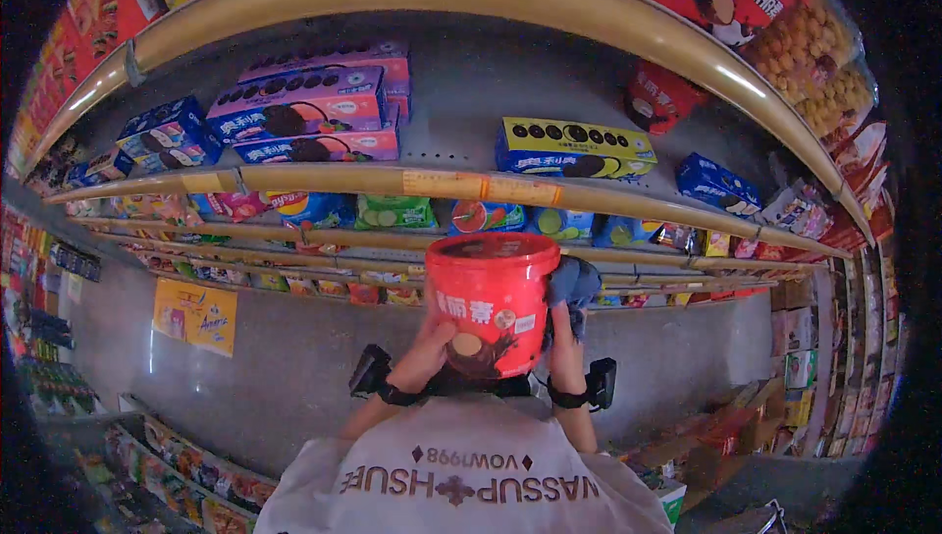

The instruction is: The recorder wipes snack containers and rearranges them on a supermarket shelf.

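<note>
A red plastic tub (489, 302) with a lid and a chocolate-ball picture is held upright in front of my body. My left hand (430, 346) grips its left side, thumb on the front. At the tub's right side is my right hand (565, 328), holding a bunched dark blue cloth (575, 285) beside the wall of the tub; whether its fingers also press the tub is partly hidden. Both wrists wear black straps with small black devices. Beyond the tub, a shelf carries a yellow-and-blue cookie box (574, 150) and stacked purple-and-pink cookie boxes (316, 111).
The tan shelf edge (331, 184) curves across ahead, with bagged snacks on lower shelves. Another red tub (659, 96) stands at the back right of the shelf, near a blue cookie box (717, 184). A yellow poster (195, 315) lies on the floor at left.
</note>
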Demonstrator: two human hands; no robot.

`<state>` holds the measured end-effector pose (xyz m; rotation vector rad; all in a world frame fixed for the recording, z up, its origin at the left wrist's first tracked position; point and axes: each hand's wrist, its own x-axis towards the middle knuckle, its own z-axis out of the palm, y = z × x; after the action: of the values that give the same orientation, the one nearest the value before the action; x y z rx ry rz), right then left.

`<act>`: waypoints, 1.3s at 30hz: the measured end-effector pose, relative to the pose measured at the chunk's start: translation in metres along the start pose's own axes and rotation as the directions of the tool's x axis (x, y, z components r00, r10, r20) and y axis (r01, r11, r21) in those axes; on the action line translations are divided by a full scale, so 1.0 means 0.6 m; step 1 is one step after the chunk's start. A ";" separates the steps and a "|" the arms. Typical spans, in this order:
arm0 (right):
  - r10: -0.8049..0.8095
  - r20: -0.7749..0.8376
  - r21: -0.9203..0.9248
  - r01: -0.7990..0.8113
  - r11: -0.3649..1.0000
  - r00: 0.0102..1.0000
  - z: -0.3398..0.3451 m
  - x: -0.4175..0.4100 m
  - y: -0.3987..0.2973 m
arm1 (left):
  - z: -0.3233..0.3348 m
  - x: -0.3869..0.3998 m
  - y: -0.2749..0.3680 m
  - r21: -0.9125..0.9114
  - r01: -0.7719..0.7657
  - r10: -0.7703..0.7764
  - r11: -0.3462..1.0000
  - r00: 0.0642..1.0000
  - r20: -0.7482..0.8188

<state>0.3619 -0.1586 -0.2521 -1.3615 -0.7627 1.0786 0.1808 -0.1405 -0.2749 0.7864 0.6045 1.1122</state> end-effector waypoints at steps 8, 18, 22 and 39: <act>-0.251 0.054 -0.181 0.256 0.950 0.967 0.001 0.002 -0.012 | -0.006 0.013 -0.002 0.123 0.162 -0.158 0.979 0.986 -0.044; -0.650 0.513 -0.452 0.820 0.351 0.561 0.005 -0.009 -0.033 | -0.020 0.008 -0.001 -0.127 0.133 -0.156 0.983 0.969 -0.190; -0.300 0.108 -0.231 0.318 0.920 0.948 0.014 0.000 -0.025 | -0.052 -0.014 -0.020 0.282 0.014 -0.011 0.959 1.000 -0.014; -0.525 0.259 -0.156 0.572 0.805 0.810 0.014 0.011 -0.035 | 0.002 0.010 0.021 -0.152 0.170 -0.202 0.974 0.953 -0.227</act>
<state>0.3599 -0.1467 -0.2313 -1.1085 -1.3769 0.6753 0.1769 -0.1322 -0.2646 0.4728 0.7853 1.0678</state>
